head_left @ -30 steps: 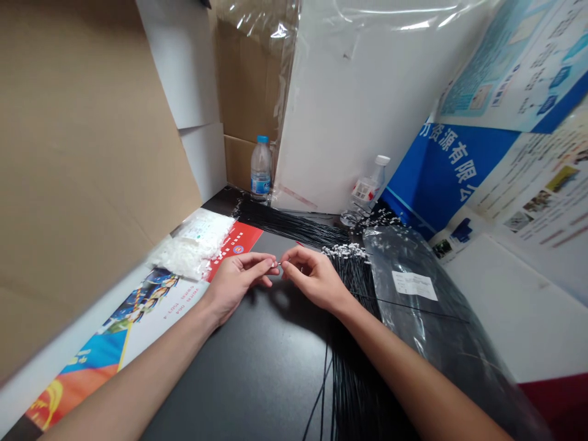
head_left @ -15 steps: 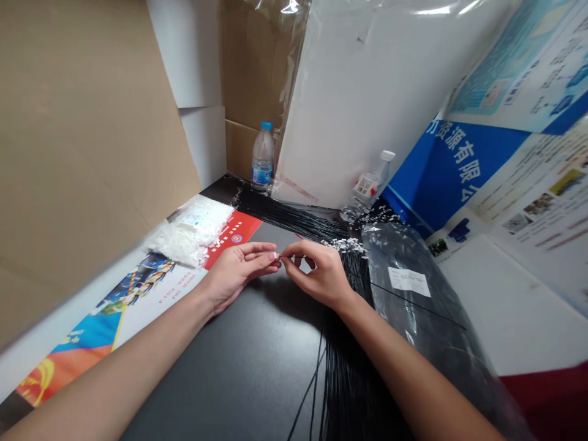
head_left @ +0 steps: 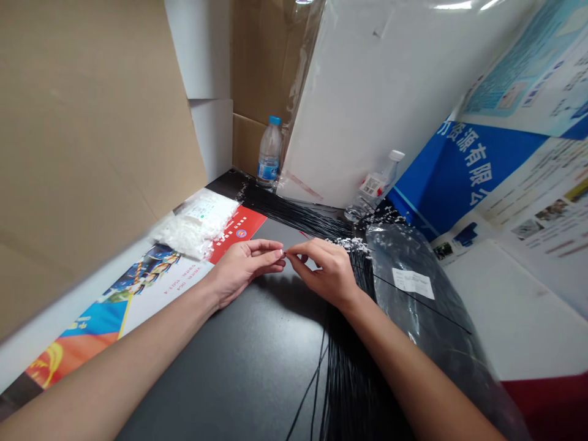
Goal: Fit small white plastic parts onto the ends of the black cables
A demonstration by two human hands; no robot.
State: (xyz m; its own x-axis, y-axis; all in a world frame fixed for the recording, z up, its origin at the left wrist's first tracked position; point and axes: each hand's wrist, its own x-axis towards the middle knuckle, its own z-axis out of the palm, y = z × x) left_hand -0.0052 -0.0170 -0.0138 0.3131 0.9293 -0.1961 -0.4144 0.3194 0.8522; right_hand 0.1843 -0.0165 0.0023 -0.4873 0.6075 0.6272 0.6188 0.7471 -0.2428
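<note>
My left hand (head_left: 245,267) pinches a small white piece between thumb and fingers above the dark table (head_left: 220,367). My right hand (head_left: 324,266) meets it fingertip to fingertip, its thumb and index finger pinched on something thin and dark, mostly hidden. Under and beyond my right wrist lies a bundle of black strands (head_left: 351,367) with white ends (head_left: 351,245). A second black bundle (head_left: 294,211) stretches across the back of the table. To the left, a clear bag of small white pieces (head_left: 199,223) rests on a printed sheet (head_left: 239,226).
At the back stand a blue-capped bottle (head_left: 269,153) and a tilted white-capped bottle (head_left: 379,184). A clear plastic bag (head_left: 413,324) with a white label lies at the right. Cardboard (head_left: 92,141) and a white panel (head_left: 367,104) rise around the table.
The view has shifted slightly, so the surroundings sit a little further right. My hands stay joined at the fingertips, with my right fingers slightly straighter over the small piece.
</note>
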